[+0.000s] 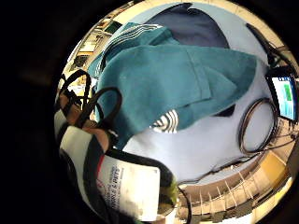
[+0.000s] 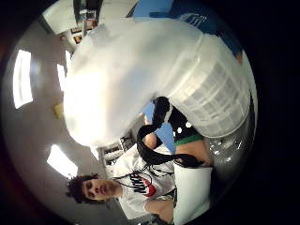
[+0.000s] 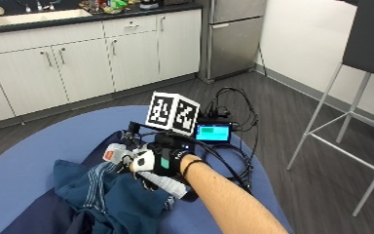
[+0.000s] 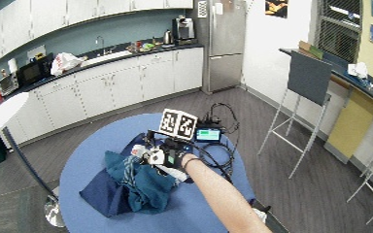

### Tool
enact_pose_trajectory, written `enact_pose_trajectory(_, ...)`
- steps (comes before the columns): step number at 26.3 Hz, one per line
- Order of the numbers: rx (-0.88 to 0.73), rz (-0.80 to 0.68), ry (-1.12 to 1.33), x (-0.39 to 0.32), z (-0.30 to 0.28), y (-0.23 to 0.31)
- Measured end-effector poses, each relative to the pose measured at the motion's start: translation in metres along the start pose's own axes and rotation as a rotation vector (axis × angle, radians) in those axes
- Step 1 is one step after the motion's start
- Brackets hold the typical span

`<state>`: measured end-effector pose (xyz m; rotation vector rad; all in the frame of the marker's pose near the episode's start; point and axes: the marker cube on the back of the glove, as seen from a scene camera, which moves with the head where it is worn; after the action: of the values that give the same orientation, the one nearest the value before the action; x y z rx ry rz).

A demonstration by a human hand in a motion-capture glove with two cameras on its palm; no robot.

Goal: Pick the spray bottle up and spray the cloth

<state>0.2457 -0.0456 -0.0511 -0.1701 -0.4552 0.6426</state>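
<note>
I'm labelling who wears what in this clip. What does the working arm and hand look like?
The right hand wears a black glove with white plastic parts and black strap loops over the fingers. A thin black band circles the wrist. The forearm is bare, with no sleeve in the outside view. The other hand is not in view.

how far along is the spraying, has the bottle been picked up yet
Pickup looks done: the gloved right hand grips the spray bottle, lifted off the blue table. In hand: its nozzle end sits beside the teal cloth. Left: the spraying itself; no mist or wet patch shows.
</note>
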Motion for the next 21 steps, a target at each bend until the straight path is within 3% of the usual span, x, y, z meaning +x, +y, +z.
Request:
enact_pose_trajectory(11,0.04,-0.06,-0.036,-0.011,0.003,0.003)
enact_pose_trajectory(21,0.306,-0.418,-0.299,-0.079,0.008,0.026)
